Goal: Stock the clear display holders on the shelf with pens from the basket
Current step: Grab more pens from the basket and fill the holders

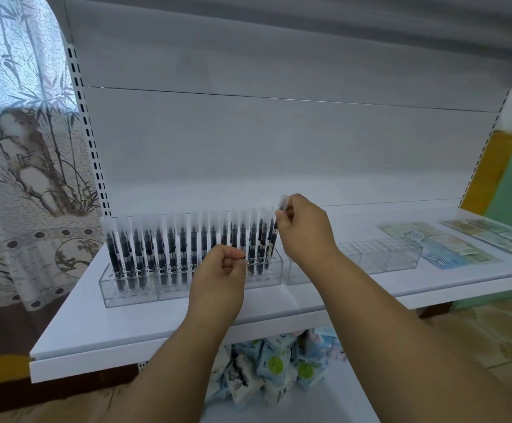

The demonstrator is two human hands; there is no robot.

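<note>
- The long clear acrylic display holder (187,282) on the white shelf (325,303) looks nearly full of black pens with frosted caps (172,248).
- My right hand (305,227) pinches one such pen at its cap, above the holder's right end.
- My left hand (219,268) has its fingers curled at the front row; whether they grip anything, I cannot tell.
- The second clear holder (379,254), just beside, is unstocked. The basket is out of view.

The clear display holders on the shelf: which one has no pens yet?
The right holder, beside the right hand, shows only open slots. The left holder is packed with upright dark pens.
</note>
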